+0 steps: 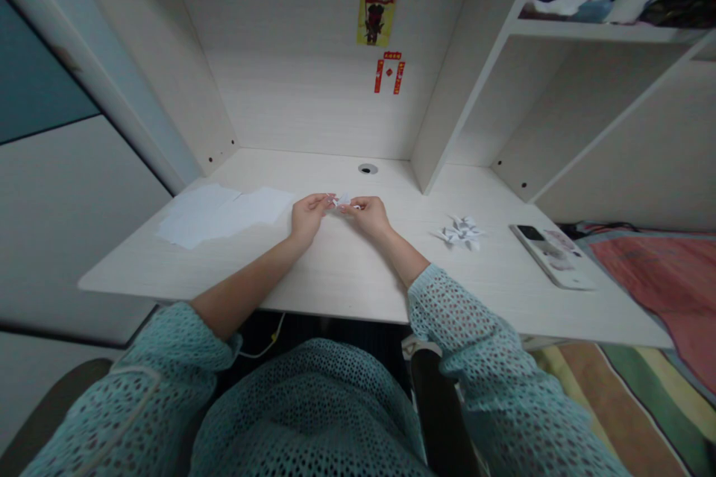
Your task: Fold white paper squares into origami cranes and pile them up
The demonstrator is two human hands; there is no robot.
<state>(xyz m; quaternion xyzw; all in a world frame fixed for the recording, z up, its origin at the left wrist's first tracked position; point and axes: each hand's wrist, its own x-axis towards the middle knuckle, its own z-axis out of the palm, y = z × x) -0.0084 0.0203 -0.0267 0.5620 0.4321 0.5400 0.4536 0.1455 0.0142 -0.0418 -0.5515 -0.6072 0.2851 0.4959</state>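
A small folded white paper piece (342,200), shaped somewhat like an origami crane, is pinched between my two hands above the desk. My left hand (309,219) has its fingertips closed on the piece's left end. On the right end, my right hand (369,215) grips with thumb and fingers. The fingers hide part of the folds. A cluster of similar folded white paper pieces (461,232) lies on the desk to the right of my right hand. Loose white paper sheets (206,212) lie spread to the left of my left hand.
The white desk (341,279) has a round cable hole (368,169) near its back panel. A white phone (551,256) lies at the right. An upright divider (447,119) stands behind the folded cluster. A chair armrest (439,410) is below the front edge.
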